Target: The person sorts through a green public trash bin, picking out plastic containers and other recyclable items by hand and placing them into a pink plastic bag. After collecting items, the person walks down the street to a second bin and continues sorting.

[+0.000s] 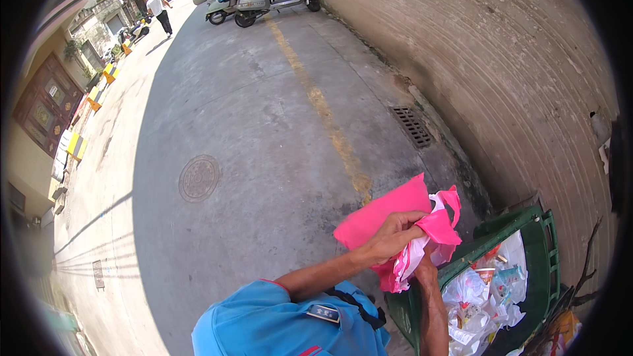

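Note:
Both hands are on a bright pink plastic bag (390, 207) with a white inner side. My left hand (398, 235) pinches the bunched plastic near the top, thumb and fingers pressed together. Below it, my right hand (425, 262) grips the gathered lower part, its fingers partly hidden by folds. A loop of pink plastic stands up to the right of my hands, and the bag's fuller part spreads to the left. Just right of my right forearm is an open green wheeled bin (536, 257), filled with crumpled white bags (467, 289), a paper cup (485, 275) and wrappers.
A rough wall (460, 49) runs along the right, with a drain grate (413, 126) at its foot. Dry branches (588, 262) stick up beside the bin. Parked scooters (267, 2) stand ahead. A person (158, 10) walks along the sunlit lane. A manhole cover (199, 178) lies in the pavement.

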Available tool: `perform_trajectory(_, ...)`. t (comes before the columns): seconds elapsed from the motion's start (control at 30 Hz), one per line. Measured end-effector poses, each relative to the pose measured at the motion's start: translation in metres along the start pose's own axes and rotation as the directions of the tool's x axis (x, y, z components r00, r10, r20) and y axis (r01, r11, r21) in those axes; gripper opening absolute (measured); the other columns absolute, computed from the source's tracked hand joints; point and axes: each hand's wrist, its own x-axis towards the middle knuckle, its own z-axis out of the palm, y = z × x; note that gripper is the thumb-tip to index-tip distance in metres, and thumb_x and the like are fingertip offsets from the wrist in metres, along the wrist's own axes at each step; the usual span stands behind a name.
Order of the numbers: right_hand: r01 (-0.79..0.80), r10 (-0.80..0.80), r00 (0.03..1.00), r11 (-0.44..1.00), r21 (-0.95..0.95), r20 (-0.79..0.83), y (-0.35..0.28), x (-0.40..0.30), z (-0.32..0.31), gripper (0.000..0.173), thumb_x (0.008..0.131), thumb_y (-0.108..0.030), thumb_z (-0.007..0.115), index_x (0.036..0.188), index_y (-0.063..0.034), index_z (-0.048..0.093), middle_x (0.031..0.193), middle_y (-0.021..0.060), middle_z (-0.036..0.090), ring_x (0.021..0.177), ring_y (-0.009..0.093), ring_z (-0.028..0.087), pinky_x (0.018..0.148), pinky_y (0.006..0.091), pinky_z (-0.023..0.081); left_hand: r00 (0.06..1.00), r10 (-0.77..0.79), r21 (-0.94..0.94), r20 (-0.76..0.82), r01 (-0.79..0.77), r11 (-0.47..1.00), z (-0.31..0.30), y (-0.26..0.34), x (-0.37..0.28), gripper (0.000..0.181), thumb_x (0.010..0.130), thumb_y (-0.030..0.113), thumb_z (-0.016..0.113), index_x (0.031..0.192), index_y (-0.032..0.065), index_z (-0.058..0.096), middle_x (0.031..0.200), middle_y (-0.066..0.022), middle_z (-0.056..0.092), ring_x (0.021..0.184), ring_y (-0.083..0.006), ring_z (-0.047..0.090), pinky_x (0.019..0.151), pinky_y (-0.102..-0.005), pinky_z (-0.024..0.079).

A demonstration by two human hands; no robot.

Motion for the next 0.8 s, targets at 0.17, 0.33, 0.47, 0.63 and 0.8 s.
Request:
perform_trajectory(0.17, -0.098, 0.120, 0.988, 0.975, -0.199, 0.099, -0.056, -0.025, -0.051, 0.039, 0.084, -0.027, 0.066, 0.111, 0.0010, 0.063, 0.094, 0.0175, 0.069, 0.083, 0.031, 0.067, 0.075, 0.0384, 0.051, 0.983, 0.072, 0.098, -0.170, -0.056, 0.994, -0.023, 0.002, 0.013, 0.029, 0.088, 0.005, 0.060, 0.116, -0.0036, 0.061, 0.103, -0.0033, 0.064, 0.090, -0.0084, 0.059, 0.081, -0.0240, 0.048)
perform_trajectory(0.33, -0.227, 0.249, 0.847, 0.968, 0.106, -0.469, -0.007, -0.095, -0.178, 0.029, 0.090, -0.019, 0.061, 0.104, 0.0053, 0.065, 0.084, 0.0108, 0.068, 0.072, 0.015, 0.063, 0.067, 0.0292, 0.049, 0.963, 0.031, 0.122, -0.269, 0.002, 0.992, -0.052, -0.002, 0.006, 0.022, 0.089, 0.005, 0.056, 0.108, -0.0035, 0.063, 0.094, -0.0062, 0.066, 0.078, -0.0111, 0.062, 0.069, -0.0248, 0.050)
perform_trajectory(0.47, -0.742, 0.276, 0.393, 0.658, -0.125, -0.877, 0.074, -0.212, -0.298, 0.043, 0.085, -0.040, 0.060, 0.104, -0.0023, 0.069, 0.094, 0.0169, 0.070, 0.090, 0.030, 0.067, 0.079, 0.0380, 0.050, 0.961, -0.022, 0.120, -0.277, 0.057, 0.991, -0.068, -0.020, 0.007, 0.027, 0.088, 0.003, 0.050, 0.111, -0.0056, 0.061, 0.104, -0.0124, 0.066, 0.091, -0.0178, 0.064, 0.080, -0.0294, 0.052)
perform_trajectory(0.63, -0.902, 0.496, 0.283, 0.429, -0.052, -0.821, 0.175, -0.310, -0.302, 0.066, 0.081, -0.055, 0.059, 0.124, -0.0046, 0.057, 0.102, 0.0218, 0.066, 0.095, 0.036, 0.065, 0.077, 0.0435, 0.052, 0.973, -0.078, 0.168, -0.218, 0.116, 0.979, -0.066, -0.033, 0.019, 0.027, 0.088, 0.003, 0.051, 0.112, -0.0063, 0.061, 0.104, -0.0127, 0.065, 0.091, -0.0182, 0.064, 0.080, -0.0301, 0.052)
perform_trajectory(0.8, -0.904, 0.865, 0.259, 0.374, 0.209, -0.429, 0.226, -0.323, -0.254, 0.068, 0.086, -0.046, 0.051, 0.136, -0.0010, 0.038, 0.097, 0.0148, 0.067, 0.070, 0.023, 0.068, 0.053, 0.0344, 0.055, 0.970, -0.078, 0.200, -0.229, 0.125, 0.972, -0.049, -0.031, 0.025, 0.026, 0.088, 0.003, 0.051, 0.111, -0.0066, 0.061, 0.104, -0.0121, 0.065, 0.089, -0.0175, 0.064, 0.079, -0.0298, 0.052)
